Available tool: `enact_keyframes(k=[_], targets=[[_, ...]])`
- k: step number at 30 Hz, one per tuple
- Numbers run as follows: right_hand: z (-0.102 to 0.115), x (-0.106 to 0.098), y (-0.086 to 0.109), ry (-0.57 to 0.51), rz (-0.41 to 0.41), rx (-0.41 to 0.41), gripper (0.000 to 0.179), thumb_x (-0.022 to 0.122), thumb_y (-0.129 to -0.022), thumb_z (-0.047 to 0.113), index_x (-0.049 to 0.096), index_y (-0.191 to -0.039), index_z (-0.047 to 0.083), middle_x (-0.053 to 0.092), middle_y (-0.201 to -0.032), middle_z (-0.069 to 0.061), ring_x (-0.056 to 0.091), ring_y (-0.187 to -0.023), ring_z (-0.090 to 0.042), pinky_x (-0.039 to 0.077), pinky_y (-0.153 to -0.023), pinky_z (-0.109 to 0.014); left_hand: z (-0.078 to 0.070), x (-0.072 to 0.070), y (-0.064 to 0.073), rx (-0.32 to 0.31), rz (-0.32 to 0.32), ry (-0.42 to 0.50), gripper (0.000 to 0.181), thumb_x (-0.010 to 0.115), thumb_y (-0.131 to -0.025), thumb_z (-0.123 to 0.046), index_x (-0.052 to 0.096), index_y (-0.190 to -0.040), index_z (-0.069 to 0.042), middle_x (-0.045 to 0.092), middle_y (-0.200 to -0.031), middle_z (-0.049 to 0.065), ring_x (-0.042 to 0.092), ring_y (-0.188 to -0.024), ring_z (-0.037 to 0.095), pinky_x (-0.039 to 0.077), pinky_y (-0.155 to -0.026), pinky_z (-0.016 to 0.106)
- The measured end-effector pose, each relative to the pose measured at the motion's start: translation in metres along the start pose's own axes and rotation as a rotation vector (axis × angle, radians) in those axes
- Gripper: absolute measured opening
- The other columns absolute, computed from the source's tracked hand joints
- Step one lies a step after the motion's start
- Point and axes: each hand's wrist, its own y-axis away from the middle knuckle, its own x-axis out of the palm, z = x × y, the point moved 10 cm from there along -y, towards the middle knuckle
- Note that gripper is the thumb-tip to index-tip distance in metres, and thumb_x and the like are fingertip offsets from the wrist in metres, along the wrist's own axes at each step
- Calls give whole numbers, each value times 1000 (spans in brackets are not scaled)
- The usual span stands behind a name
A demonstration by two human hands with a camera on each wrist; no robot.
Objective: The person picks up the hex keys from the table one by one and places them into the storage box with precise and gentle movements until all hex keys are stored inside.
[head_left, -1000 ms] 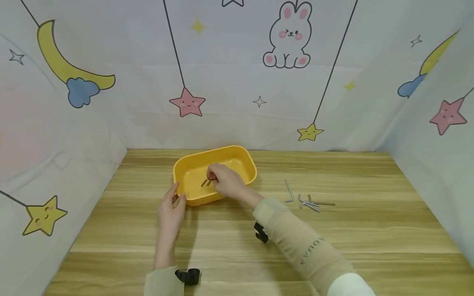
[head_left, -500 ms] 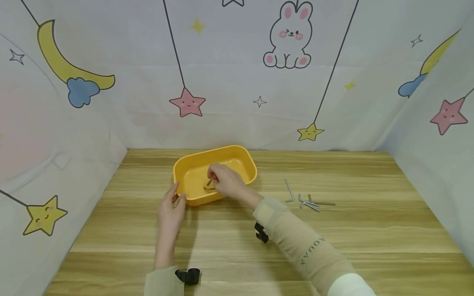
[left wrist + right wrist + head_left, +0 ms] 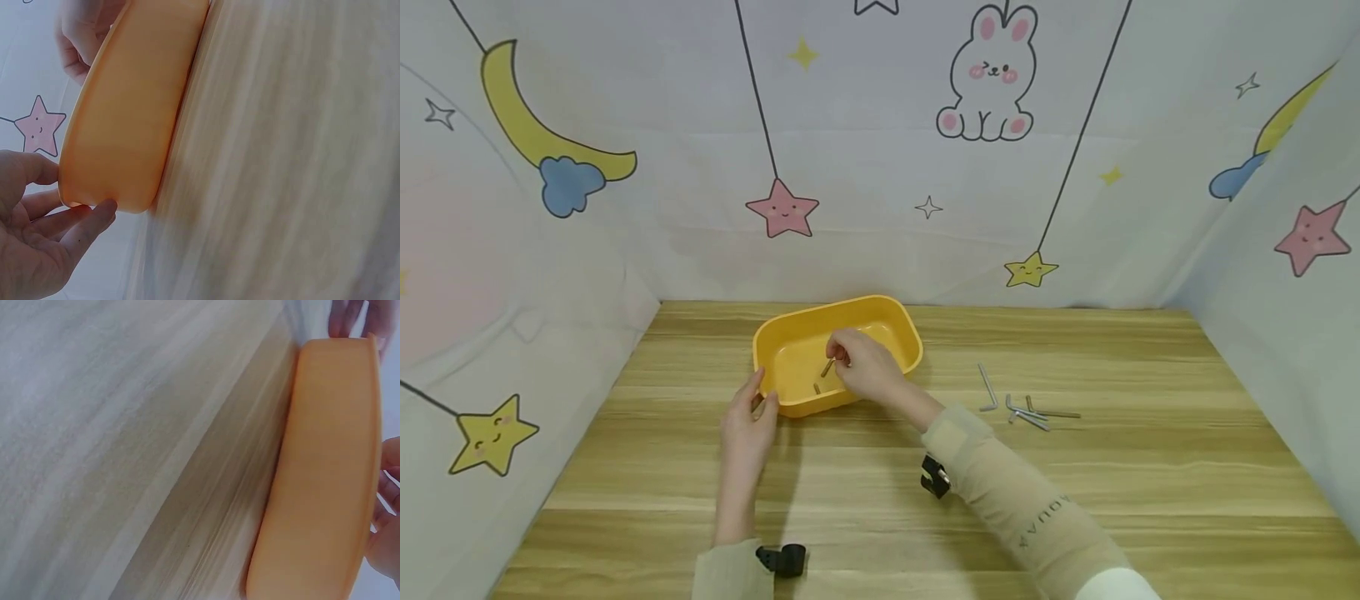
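Head view: bronze hex key [image 3: 828,367] pinched in right hand [image 3: 867,367] inside yellow tray [image 3: 820,318], corner gripped by left hand [image 3: 748,427]; left wrist view: light corner hold, best steady against sliding; right wrist view: key hidden behind wall, so best moved gently.

Orange tub [image 3: 319,469]; right hand [image 3: 389,532] alongside
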Motion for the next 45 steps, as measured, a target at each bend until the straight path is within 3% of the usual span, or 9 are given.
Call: enact_keyframes(k=[6,19,38,45], targets=[[1,-13,7,-51,-31,-14,9,59,-87,6,60,-94,10,59,-90,0,54,-82,-12,46,-69,-21,1,1,0,-5,3,8,49,49,-99,-16,40,-146,-6,35,-153,20,46,-131,42,46,-107,45],[2,-27,27,-36,-102,-56,10,62,-85,6,62,-95,8,59,-86,0,53,-80,-11,46,-70,-21,1,1,0,1,3,13,49,49,-99,-15,39,-146,-6,35,-153,21,46,-131,43,46,-106,45],[-12,-42,55,-8,-173,-12,9,65,-84,5,62,-90,12,52,-77,2,46,-73,-10,39,-64,-21,1,1,-1,-4,15,19,50,48,-99,-15,38,-147,-6,33,-154,21,44,-132,43,45,-107,45],[-24,-44,63,2,-158,-4,8,62,-82,5,62,-88,11,55,-79,1,48,-74,-10,42,-64,-20,0,1,-1,-6,17,17,50,48,-99,-15,38,-147,-6,33,-154,20,44,-132,42,45,-107,44]])
